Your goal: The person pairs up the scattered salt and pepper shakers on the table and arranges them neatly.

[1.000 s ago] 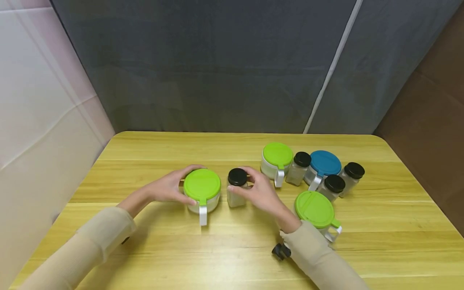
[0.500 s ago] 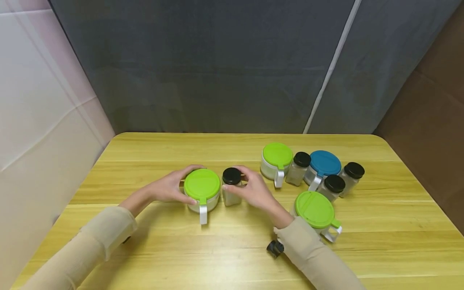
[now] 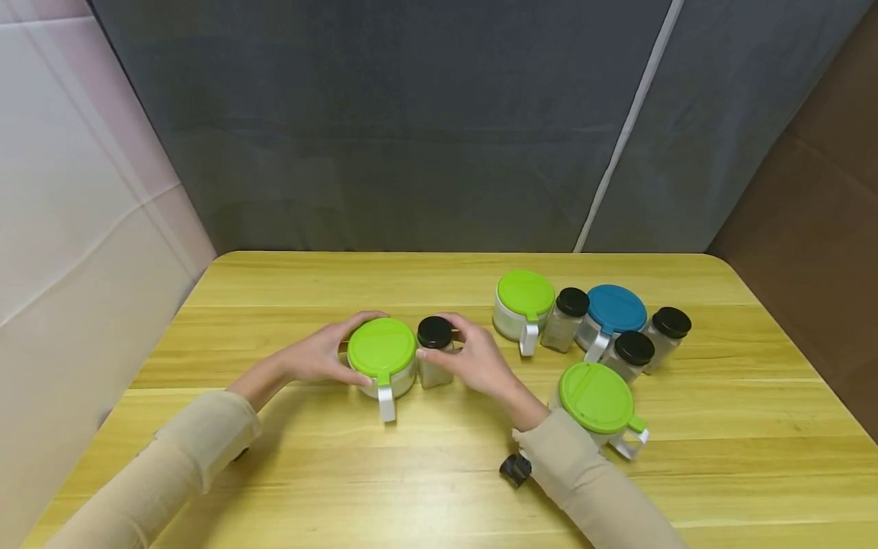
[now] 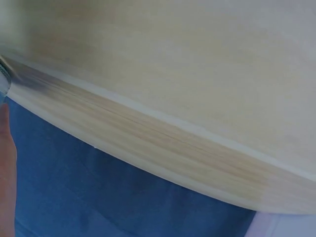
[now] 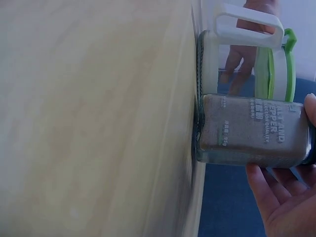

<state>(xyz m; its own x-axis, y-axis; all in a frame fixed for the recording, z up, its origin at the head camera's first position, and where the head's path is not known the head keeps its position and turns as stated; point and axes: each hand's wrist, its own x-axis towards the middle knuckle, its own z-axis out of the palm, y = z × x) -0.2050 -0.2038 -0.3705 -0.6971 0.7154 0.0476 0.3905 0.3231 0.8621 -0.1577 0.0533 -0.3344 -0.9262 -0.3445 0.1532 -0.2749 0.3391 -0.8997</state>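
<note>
In the head view my left hand (image 3: 312,358) grips a clear jar with a green lid (image 3: 382,348), thumb in front and fingers behind. Its white handle points toward me. Close at its right side stands a pepper jar (image 3: 435,332) with a black cap, pinched near the top by my right hand (image 3: 480,364). The right wrist view shows the same pepper jar (image 5: 252,129), square glass filled with grey-brown powder and printed "salt and pepper", overlapping the green-lidded jar (image 5: 290,69). Only the edge of my left hand (image 4: 6,163) shows in the left wrist view.
To the right on the wooden table (image 3: 309,473) are another green-lidded jar (image 3: 525,293), a blue-lidded jar (image 3: 616,308) and black-capped jars (image 3: 571,303). A third green-lidded jar (image 3: 595,396) stands nearer, beside my right forearm. A dark curtain (image 3: 384,137) hangs behind the table.
My right hand has brought the pepper jar left, narrowing the gap to the green-lidded jar until they stand side by side. The left hand has stayed around its jar, almost unmoved.
</note>
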